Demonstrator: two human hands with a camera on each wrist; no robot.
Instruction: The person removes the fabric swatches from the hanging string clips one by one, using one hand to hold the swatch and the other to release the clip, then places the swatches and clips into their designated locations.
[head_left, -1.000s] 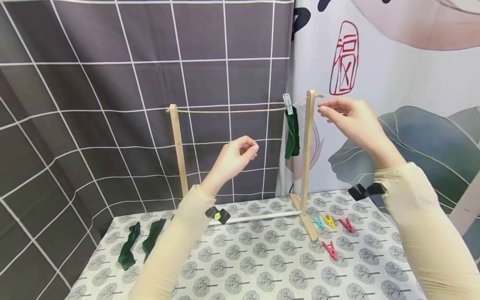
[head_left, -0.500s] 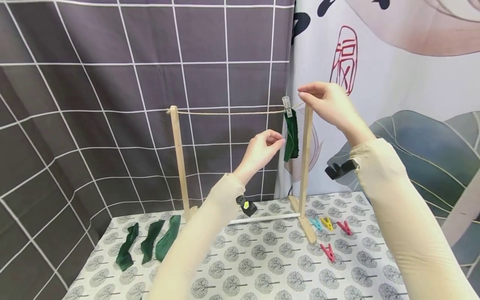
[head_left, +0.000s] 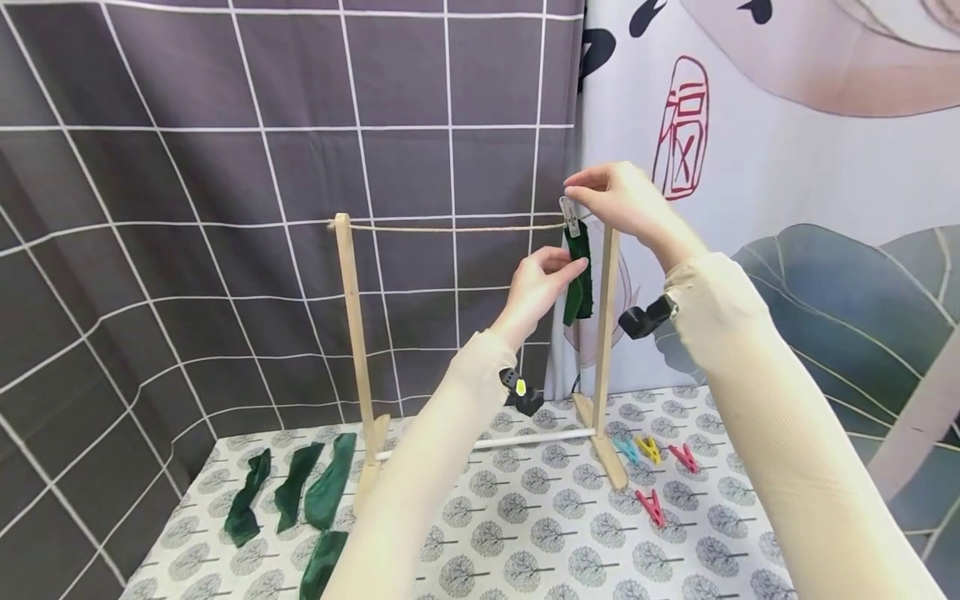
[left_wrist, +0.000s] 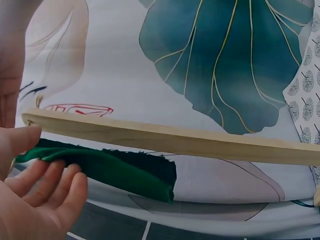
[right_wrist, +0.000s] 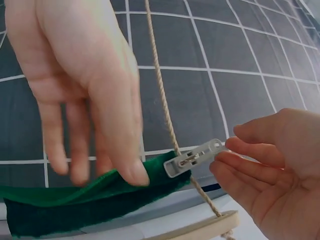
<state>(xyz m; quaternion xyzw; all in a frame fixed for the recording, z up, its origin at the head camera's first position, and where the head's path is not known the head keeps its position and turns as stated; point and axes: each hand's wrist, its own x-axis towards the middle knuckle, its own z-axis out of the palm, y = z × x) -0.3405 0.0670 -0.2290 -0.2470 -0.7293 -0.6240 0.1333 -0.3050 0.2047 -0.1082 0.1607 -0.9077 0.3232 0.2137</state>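
A green cloth strip point(head_left: 578, 296) hangs from the rope point(head_left: 450, 229) by a pale translucent clothespin point(right_wrist: 193, 159), near the rack's right post point(head_left: 606, 333). My left hand point(head_left: 534, 287) is at the strip's upper part, thumb on one side and fingers on the other; the left wrist view shows a loose gap between them, around the cloth point(left_wrist: 125, 172). My right hand point(head_left: 622, 196) is above the clothespin. In the right wrist view its fingertips point(right_wrist: 227, 159) are at the clip's free end, with the thumb apart from it.
Several more green cloth strips point(head_left: 297, 487) lie on the tree-print tablecloth point(head_left: 555, 533) at left. Loose clothespins lie right of the rack's foot: blue point(head_left: 627, 450), yellow point(head_left: 648, 451) and two red point(head_left: 683, 457). The left post point(head_left: 352, 333) and a white bottom bar point(head_left: 532, 438) complete the rack.
Both hands have moved to the hanging strip: the left rightward and up to the cloth, the right leftward past the post to the clothespin. The strip still hangs from the clip.
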